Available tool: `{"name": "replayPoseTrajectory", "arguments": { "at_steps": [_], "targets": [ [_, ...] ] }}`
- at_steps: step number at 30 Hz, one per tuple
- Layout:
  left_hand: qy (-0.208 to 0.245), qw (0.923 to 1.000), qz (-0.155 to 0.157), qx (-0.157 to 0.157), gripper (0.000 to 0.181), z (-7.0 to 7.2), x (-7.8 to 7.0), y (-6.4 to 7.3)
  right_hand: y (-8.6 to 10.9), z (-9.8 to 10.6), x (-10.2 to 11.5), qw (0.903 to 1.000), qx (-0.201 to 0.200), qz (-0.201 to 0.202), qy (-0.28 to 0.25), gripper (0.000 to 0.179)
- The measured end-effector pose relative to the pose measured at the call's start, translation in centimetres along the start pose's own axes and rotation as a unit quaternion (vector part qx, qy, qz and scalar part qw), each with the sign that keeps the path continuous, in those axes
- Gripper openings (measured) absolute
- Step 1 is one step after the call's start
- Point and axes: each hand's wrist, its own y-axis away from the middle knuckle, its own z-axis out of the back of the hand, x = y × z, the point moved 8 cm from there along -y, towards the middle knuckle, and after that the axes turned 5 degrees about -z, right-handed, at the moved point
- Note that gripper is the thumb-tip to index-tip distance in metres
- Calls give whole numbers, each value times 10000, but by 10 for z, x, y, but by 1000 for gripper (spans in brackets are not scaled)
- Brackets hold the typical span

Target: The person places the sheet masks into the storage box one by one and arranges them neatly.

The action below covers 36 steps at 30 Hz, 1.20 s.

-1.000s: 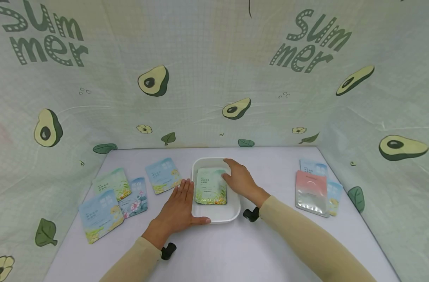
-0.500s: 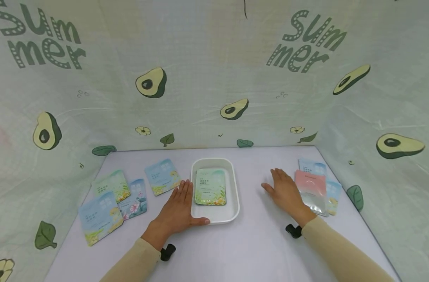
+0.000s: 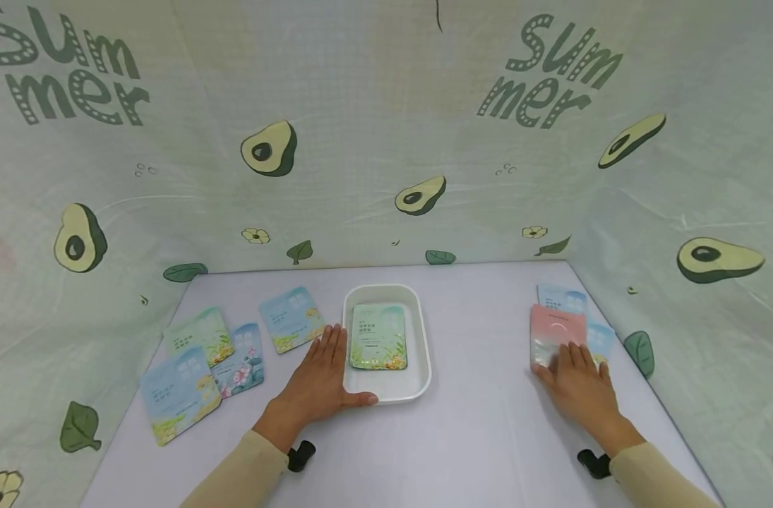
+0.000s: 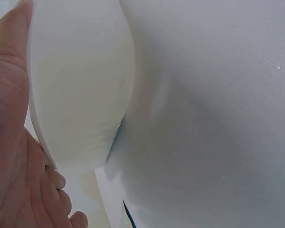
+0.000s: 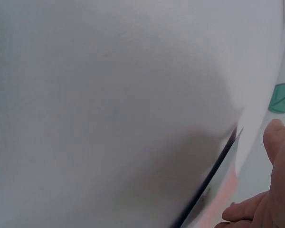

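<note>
My left hand (image 3: pixel 313 388) lies straight-fingered along the left side of a white tray (image 3: pixel 389 386), its thumb across the near rim. In the left wrist view the palm borders the tray's outer wall (image 4: pixel 80 85). A green sheet-mask packet (image 3: pixel 378 335) lies flat inside the tray. At the right, my right hand (image 3: pixel 582 388) is over the lower, silver part of a pink-and-silver mask packet (image 3: pixel 556 319), with fingers extended and the thumb by its left edge. The right wrist view shows thumb and fingers (image 5: pixel 247 209) apart above the packet (image 5: pixel 223 194).
Two light blue packets (image 3: pixel 560 299) lie partly under the pink one. On the left, a large blue packet (image 3: pixel 179 395) overlaps a green one (image 3: pixel 202 333) and a flowered blue one (image 3: pixel 241 360). Another blue packet (image 3: pixel 291 321) lies beside the tray. A patterned cloth (image 3: pixel 335 212) surrounds the table.
My right hand has left the green packet in the tray and moved right, onto the pink-and-silver packet. The left hand has stayed at the tray.
</note>
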Motion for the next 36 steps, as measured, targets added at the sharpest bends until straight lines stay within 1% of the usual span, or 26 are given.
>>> {"name": "replayPoseTrajectory", "arguments": {
  "at_steps": [3,7,11,15,18,24,28,31,34,36],
  "targets": [
    [54,10000,-4,-19,139,0,-1,0,1,-5,-6,9998,194,-41,13,89],
    [110,9999,8,17,139,0,-2,-1,-1,-10,-5,9996,223,109,-119,84],
    [102,9999,31,75,140,-2,-3,-2,-6,-14,3,9987,200,297,-354,74],
    [119,9999,54,99,140,-2,-4,-2,-15,-18,16,9980,205,423,-433,74],
    [148,9998,86,123,139,-2,-4,-2,-23,-22,34,9973,265,549,-417,81],
    [187,9997,113,124,138,-1,-3,-1,-34,-36,82,9943,553,783,-473,82],
    [260,9995,123,102,138,0,-1,0,-37,-42,120,9916,710,933,-551,79],
    [232,9996,139,69,137,2,0,1,-37,-46,147,9886,876,1025,-666,77],
    [249,9996,125,43,137,3,0,1,-36,-48,166,9857,1066,1089,-721,76],
    [304,9995,99,34,137,4,-1,1,-36,-44,173,9845,1035,1224,-716,74]
  ]
}}
